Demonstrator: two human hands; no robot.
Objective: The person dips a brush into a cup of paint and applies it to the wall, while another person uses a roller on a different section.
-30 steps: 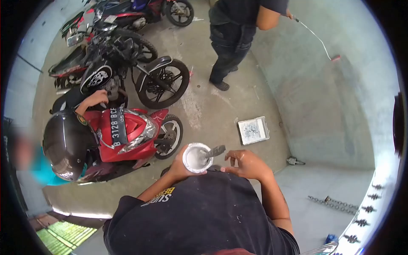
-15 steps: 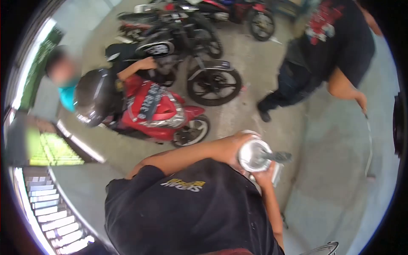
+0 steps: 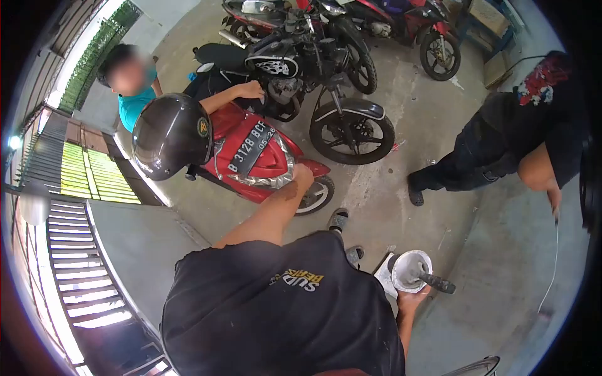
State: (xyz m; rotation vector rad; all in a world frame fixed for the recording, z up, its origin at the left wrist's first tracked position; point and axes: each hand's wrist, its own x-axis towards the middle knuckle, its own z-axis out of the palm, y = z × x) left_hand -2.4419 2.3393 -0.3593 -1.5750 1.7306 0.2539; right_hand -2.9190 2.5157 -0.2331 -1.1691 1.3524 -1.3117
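Observation:
My right hand [image 3: 412,299] grips a white bowl [image 3: 404,262] from below, low on the right. Greyish-white residue coats its inside, and a tool with a dark handle [image 3: 439,283] leans in it, handle out over the rim. Beside the bowl, on its left, is a flat white piece [image 3: 385,276]. My left hand [image 3: 303,175] is stretched forward, overlapping the front of the red motorbike [image 3: 266,156] near its front wheel. Its fingers are foreshortened and mostly hidden behind the back of the hand.
A dark helmet [image 3: 172,135] sits on the red motorbike, with a person in teal [image 3: 137,106] behind it. A black motorbike [image 3: 276,66] and others stand beyond. On the right, a person in dark clothes [image 3: 495,138] holds a thin pole [image 3: 555,263] by the grey wall [image 3: 501,250].
My left hand has left the bowl and reached out left toward the red motorbike. My right hand holds the bowl alone, now lower and further right. The view has shifted.

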